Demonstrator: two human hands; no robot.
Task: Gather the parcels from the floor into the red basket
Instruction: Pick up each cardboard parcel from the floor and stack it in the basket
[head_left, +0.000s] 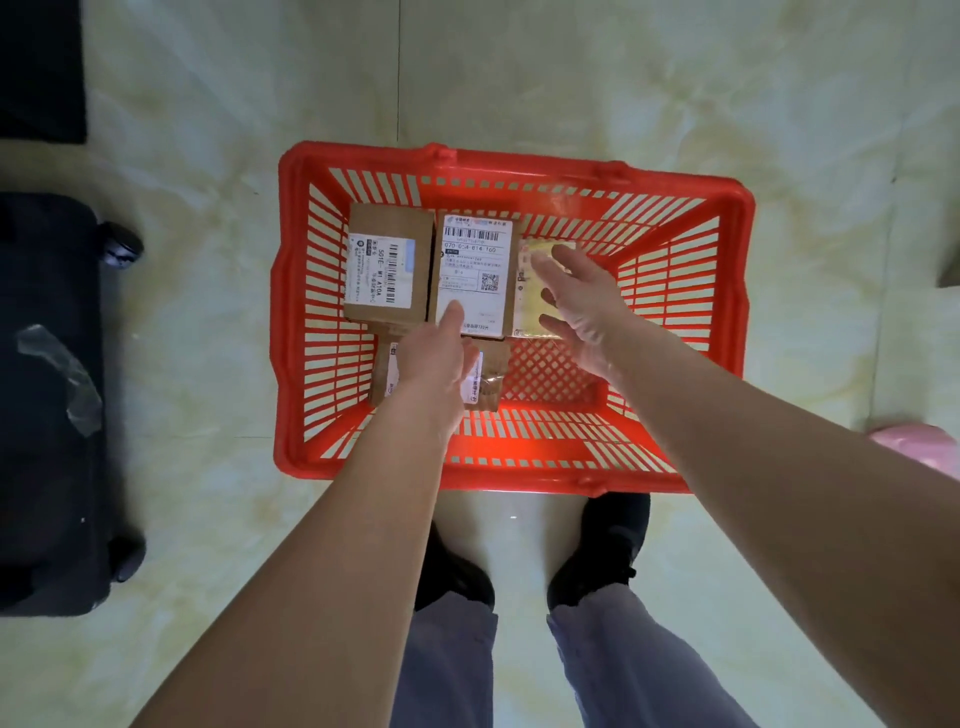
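Observation:
The red basket (727, 291) stands on the floor in front of my feet. Inside lie a brown box with a white label (387, 262) at the left, a taller box with a big white label (475, 265) in the middle, a pale yellow flat parcel (535, 306) at the right, and a small brown parcel (491, 382) nearer me. My left hand (434, 364) hovers over the small parcel, fingers pointing at the middle box. Over the yellow parcel, my right hand (584, 306) is spread open and holds nothing.
A black wheeled suitcase (47, 405) lies on the floor at the left. A dark object (41, 67) fills the upper left corner. Something pink (917, 441) shows at the right edge. My two black shoes (602, 551) stand just behind the basket on pale tiled floor.

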